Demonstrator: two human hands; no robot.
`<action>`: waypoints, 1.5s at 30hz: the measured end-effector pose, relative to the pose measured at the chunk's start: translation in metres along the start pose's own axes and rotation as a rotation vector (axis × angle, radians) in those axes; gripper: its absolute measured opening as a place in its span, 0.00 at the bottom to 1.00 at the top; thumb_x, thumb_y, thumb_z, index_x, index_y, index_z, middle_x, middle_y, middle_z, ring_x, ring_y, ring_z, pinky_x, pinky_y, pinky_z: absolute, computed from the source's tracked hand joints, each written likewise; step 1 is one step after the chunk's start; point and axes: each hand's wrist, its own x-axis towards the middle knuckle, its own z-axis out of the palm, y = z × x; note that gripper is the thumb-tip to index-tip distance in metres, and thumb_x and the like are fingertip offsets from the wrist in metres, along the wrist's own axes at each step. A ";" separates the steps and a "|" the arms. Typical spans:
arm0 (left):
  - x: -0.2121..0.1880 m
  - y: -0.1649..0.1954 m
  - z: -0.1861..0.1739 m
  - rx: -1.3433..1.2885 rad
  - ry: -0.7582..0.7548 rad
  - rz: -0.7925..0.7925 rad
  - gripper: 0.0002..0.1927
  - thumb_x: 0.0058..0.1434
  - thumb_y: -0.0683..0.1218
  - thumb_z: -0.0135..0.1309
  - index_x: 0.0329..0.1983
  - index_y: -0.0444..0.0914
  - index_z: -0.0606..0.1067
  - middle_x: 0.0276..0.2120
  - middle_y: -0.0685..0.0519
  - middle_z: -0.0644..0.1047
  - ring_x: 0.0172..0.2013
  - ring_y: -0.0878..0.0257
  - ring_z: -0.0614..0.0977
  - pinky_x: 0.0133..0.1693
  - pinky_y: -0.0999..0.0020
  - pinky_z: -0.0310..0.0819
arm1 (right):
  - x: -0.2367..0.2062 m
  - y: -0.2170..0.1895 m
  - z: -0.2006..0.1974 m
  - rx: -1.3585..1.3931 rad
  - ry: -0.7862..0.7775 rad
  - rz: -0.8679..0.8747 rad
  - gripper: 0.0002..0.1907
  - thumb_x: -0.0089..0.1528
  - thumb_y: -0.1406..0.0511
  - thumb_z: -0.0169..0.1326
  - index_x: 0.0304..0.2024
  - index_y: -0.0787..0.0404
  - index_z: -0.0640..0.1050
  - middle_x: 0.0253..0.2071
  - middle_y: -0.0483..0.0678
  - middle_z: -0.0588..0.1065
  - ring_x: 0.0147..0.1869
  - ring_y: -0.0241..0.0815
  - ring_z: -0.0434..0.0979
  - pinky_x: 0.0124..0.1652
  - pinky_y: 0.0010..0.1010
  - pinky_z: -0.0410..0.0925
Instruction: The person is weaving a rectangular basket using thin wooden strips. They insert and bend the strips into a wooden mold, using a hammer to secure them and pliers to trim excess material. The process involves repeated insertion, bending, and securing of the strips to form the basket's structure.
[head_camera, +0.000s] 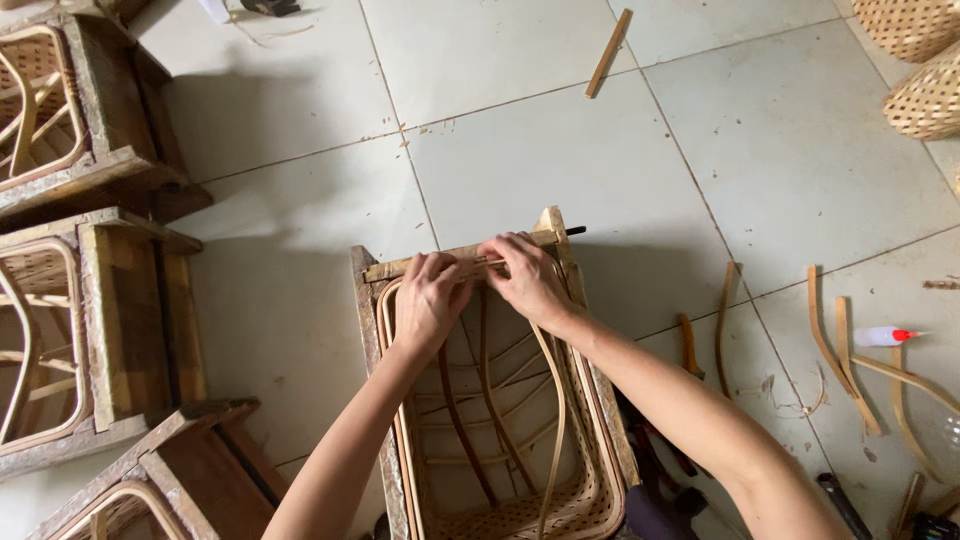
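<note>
A rough wooden box frame stands on the tiled floor below me, with a half-built woven bamboo basket inside it. Bent bamboo strips run up from the basket's base to the frame's far edge. My left hand presses down on the far edge, fingers curled over a thin bamboo strip lying along it. My right hand grips the same strip right beside the left hand. A dark rod tip sticks out at the frame's far right corner.
Three more wooden frames with bamboo inside stand at the left. Loose curved bamboo strips and a white glue bottle with a red tip lie at the right. Woven baskets sit at the top right. A stick lies on the far tiles.
</note>
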 end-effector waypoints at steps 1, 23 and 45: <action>0.001 -0.001 0.006 -0.087 -0.046 -0.061 0.14 0.55 0.44 0.65 0.45 0.40 0.84 0.41 0.53 0.80 0.42 0.57 0.77 0.44 0.62 0.78 | -0.001 0.001 0.001 0.037 -0.006 0.039 0.16 0.55 0.72 0.66 0.43 0.62 0.76 0.38 0.47 0.76 0.41 0.38 0.79 0.39 0.26 0.76; -0.007 0.012 -0.001 -0.056 -0.032 -0.139 0.04 0.62 0.46 0.67 0.39 0.43 0.85 0.36 0.54 0.83 0.34 0.60 0.80 0.31 0.66 0.76 | -0.050 0.018 -0.118 0.196 0.002 0.056 0.09 0.68 0.66 0.59 0.50 0.59 0.76 0.48 0.46 0.76 0.49 0.36 0.79 0.47 0.23 0.79; -0.030 -0.025 0.016 -0.007 -0.024 -0.116 0.07 0.67 0.52 0.65 0.42 0.46 0.85 0.36 0.55 0.84 0.30 0.69 0.79 0.28 0.73 0.67 | -0.326 0.224 -0.193 -0.830 -0.984 -0.024 0.17 0.66 0.71 0.53 0.58 0.64 0.75 0.55 0.57 0.73 0.60 0.49 0.73 0.67 0.42 0.65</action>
